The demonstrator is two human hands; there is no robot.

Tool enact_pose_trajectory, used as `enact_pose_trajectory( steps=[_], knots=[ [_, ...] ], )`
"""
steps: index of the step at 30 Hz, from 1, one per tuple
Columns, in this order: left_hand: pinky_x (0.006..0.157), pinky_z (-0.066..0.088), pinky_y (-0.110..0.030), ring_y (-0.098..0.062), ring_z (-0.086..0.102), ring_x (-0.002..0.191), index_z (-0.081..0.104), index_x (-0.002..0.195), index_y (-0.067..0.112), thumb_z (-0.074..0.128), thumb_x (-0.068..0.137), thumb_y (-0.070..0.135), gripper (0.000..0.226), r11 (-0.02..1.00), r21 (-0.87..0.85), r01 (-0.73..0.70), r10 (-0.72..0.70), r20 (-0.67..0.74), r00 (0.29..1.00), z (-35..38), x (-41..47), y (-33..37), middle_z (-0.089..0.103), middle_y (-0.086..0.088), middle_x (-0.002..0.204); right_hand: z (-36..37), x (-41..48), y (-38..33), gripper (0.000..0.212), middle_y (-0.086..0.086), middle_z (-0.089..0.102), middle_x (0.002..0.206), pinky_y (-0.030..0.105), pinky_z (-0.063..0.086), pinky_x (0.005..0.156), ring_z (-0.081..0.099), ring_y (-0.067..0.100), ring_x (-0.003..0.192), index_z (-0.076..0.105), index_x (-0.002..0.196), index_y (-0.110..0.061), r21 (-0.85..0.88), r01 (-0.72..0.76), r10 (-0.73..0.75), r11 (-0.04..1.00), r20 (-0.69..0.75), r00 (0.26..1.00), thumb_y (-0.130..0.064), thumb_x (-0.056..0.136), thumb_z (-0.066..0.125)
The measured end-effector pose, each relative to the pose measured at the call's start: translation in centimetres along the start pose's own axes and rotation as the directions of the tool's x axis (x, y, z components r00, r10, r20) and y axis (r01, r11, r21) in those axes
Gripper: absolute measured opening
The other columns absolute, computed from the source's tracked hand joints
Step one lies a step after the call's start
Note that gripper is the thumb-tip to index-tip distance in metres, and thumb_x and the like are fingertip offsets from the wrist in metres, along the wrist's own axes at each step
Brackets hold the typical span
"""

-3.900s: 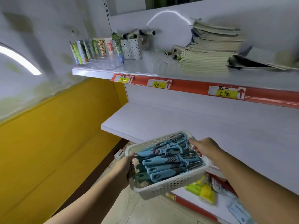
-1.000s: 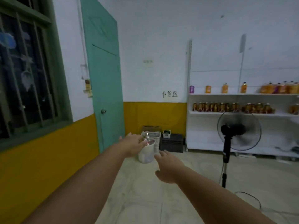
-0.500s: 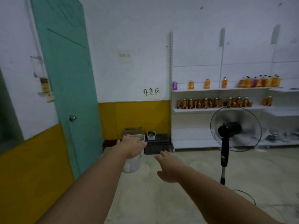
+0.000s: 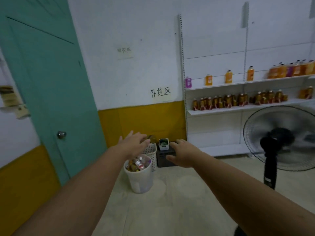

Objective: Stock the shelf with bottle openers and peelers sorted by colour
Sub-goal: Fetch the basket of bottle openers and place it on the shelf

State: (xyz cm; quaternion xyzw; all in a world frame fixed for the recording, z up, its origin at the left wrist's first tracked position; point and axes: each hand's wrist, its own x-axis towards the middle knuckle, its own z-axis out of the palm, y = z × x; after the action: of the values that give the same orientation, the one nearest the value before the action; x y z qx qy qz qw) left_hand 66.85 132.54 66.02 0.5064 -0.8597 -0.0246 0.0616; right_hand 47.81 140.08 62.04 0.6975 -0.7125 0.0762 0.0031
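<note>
One perforated basket [image 4: 151, 151] sits half hidden behind the left hand [image 4: 134, 144].

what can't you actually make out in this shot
Head view only:
White perforated plastic basket: top and contents hidden behind the left grip.
Small white tub on the black plastic crate: greenish contents too small to identify.
Upper pale paper sign: writing blurred.
Black pedestal fan: right side cut off by the frame edge.
</note>
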Motion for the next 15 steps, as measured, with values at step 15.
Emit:
enact_pose_trajectory(
  steps=[15],
  knots=[
    [0.114, -0.006, -0.054, -0.024, -0.007, 0.146, 0.017, 0.149, 0.031, 0.021, 0.097, 0.054, 0.057, 0.978, 0.161, -0.135, 0.133, 0.019, 0.991, 1.2, 31.8, -13.1, 0.003, -0.003, 0.160, 3.3, 31.0, 3.0, 0.060, 0.012, 0.024, 0.155, 0.047, 0.026, 0.115, 0.022, 0.030, 0.143, 0.030, 0.146, -0.017, -0.041, -0.103, 0.104, 0.994, 0.040, 0.994, -0.043, 0.095, 0.049]
  ],
)
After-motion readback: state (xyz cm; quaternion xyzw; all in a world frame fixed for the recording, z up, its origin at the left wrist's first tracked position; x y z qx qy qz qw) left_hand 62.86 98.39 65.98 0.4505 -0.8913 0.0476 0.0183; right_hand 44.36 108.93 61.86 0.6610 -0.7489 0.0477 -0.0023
